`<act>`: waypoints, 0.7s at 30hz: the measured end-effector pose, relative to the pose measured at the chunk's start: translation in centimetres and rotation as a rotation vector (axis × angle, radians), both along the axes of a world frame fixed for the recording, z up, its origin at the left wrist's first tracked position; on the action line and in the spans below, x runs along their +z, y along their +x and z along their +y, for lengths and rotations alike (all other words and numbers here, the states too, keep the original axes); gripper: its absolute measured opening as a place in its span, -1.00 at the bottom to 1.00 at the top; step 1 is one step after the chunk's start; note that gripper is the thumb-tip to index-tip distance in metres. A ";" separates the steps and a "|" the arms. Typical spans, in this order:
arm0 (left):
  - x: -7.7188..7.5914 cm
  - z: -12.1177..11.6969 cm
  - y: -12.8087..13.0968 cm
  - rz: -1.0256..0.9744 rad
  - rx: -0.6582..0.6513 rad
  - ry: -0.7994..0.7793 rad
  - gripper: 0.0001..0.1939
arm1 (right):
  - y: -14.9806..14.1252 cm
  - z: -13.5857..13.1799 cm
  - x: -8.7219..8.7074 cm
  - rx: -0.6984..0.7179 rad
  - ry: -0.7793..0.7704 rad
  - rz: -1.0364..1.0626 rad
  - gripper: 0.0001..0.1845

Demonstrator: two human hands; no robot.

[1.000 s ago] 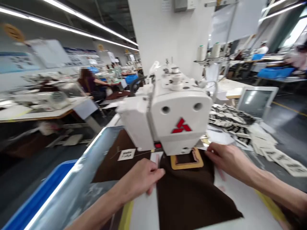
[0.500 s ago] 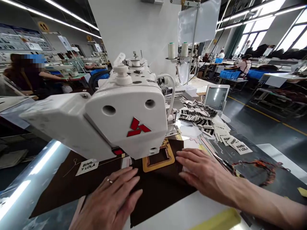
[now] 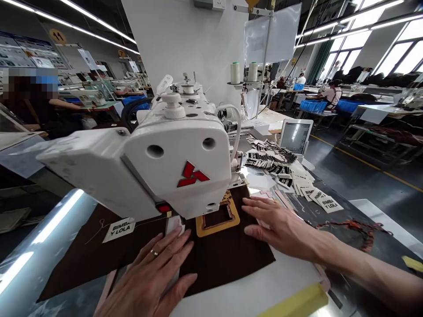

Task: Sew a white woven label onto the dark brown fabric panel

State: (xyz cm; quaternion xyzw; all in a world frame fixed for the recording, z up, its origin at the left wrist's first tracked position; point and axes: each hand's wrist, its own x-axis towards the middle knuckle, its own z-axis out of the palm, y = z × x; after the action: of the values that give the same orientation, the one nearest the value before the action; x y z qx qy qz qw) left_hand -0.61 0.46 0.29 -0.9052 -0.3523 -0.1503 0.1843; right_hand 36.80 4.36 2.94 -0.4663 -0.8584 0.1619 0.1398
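"What's different from a second ago?"

"The hands, mostly. Then, both had their fingers curled at the sides of the brown cloth (image 3: 228,257), which had a raised fold in it. Now the left hand (image 3: 153,273) lies palm down with its fingers spread, and the right hand (image 3: 280,224) reaches in at the cloth's right side with its fingers stretched out."

"Gripping anything?"

"Neither, as far as I can see. Left fingertips rest around the cloth's left edge and a white strip (image 3: 173,224); how hard either hand presses, I can't tell."

"Where's the cloth exactly?"

"On the white plate (image 3: 251,288), running in under the head of the sewing machine (image 3: 185,154). The yellow frame (image 3: 218,231) sits on it, between the two hands."

"Has it shifted?"

"Compared with half a second ago, its near edge sits slightly closer to the machine, and the cloth looks smooth. I'd take that as settling it flat and straight under the frame."

"And the labels?"

"One printed label (image 3: 119,229) lies on the other brown piece (image 3: 76,255), left of the machine, joined to a thread. A pile of labels (image 3: 271,158) spreads across the table (image 3: 313,212) to the right, untouched."
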 end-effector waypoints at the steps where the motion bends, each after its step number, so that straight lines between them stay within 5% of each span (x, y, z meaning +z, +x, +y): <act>1: 0.1 0.1 0.1 0.009 0.006 0.007 -0.43 | -0.2 -0.2 -0.2 0.011 0.000 -0.032 -0.37; 6: 0.4 0.2 0.3 -0.015 0.097 0.006 -0.46 | -1.0 -0.2 -1.1 -0.073 0.075 -0.144 -0.42; 16: 0.1 -0.5 -0.4 -0.014 0.095 -0.055 -0.43 | -1.4 1.0 -1.0 0.033 0.066 -0.144 -0.40; 21: -0.3 -0.7 -1.1 -0.045 -0.038 -0.086 -0.42 | -1.2 0.8 -1.3 0.056 0.093 -0.125 -0.45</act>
State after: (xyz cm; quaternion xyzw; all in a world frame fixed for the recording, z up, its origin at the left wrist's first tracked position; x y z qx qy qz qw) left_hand -1.68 -0.29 0.04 -0.9151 -0.3453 -0.1588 0.1346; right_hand 35.63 5.20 1.61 -0.4444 -0.8847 0.0963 0.1026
